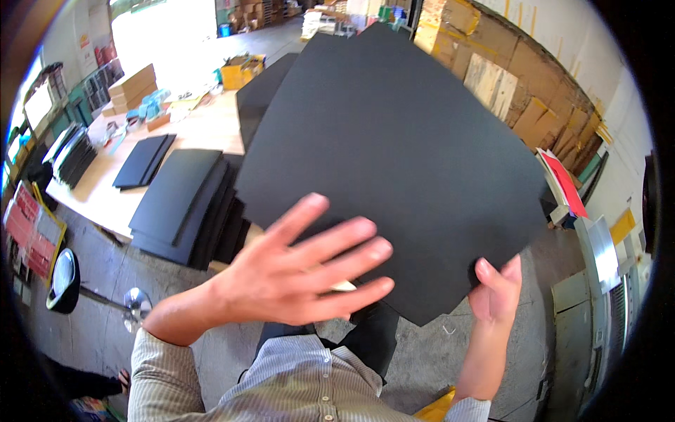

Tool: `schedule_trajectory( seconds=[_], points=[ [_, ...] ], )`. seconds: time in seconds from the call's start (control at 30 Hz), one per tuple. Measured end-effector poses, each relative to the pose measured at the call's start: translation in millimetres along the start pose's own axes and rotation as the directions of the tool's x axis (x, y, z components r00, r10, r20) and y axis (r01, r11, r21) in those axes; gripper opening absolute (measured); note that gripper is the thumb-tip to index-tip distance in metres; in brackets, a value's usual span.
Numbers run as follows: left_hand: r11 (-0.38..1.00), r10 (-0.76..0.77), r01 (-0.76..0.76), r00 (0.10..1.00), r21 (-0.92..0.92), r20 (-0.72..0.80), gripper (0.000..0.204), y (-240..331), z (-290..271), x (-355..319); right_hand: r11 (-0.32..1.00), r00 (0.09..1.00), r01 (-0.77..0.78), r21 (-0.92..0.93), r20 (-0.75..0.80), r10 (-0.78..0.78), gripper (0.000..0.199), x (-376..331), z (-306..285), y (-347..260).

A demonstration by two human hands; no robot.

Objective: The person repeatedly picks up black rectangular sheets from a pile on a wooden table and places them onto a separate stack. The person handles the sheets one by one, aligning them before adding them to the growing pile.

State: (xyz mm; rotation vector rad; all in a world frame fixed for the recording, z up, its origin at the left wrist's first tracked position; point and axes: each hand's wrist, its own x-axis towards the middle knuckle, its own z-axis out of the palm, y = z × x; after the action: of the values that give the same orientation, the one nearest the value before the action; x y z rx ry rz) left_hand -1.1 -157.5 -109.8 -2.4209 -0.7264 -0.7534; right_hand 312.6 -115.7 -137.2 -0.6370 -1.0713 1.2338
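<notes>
A large stack of black sheets (pixel 394 155), its corners not quite lined up, is raised in front of me. My right hand (pixel 496 288) grips its lower right edge, thumb on the upper face and fingers curling underneath. Over the near left edge, my left hand (pixel 320 267) is spread with its fingers apart, slightly blurred; whether it touches the sheets I cannot tell. Left of the raised stack, a pile of black sheets (pixel 179 193) lies on the table's near edge. Another small black pile (pixel 144 162) rests beyond it.
The pale wooden table (pixel 84 193) carries brown boxes (pixel 133 88) and a yellow box (pixel 242 70). A round stool (pixel 65 281) stands at the left. Grey machinery (pixel 598 281) is at the right, with cardboard sheets (pixel 506 63) against the wall behind.
</notes>
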Motion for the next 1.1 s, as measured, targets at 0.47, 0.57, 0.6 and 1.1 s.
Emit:
schedule_trajectory(
  seconds=[0.47,0.57,0.6,1.1],
  points=[
    [-0.202,-0.836,0.351,0.424,-0.914,0.347,0.041,25.4,71.8,-187.2,0.951,0.937,-0.123,-0.285,0.282,0.206,0.057,-52.1,-46.3,110.3],
    [-0.132,-0.838,0.482,0.412,-0.866,0.357,0.037,21.5,90.7,-201.1,0.894,0.913,-0.175,-0.411,0.271,0.304,0.049,-36.8,-72.4,140.5],
    [-0.101,-0.848,0.529,0.397,-0.842,0.351,0.036,17.5,96.0,-203.3,0.904,0.939,-0.141,-0.403,0.236,0.252,0.043,-28.3,-62.7,148.8],
    [-0.082,-0.855,0.455,0.425,-0.887,0.297,0.035,0.8,165.0,-214.1,0.920,0.964,-0.166,-0.354,0.139,0.227,0.023,4.5,-55.4,207.9]
  ],
)
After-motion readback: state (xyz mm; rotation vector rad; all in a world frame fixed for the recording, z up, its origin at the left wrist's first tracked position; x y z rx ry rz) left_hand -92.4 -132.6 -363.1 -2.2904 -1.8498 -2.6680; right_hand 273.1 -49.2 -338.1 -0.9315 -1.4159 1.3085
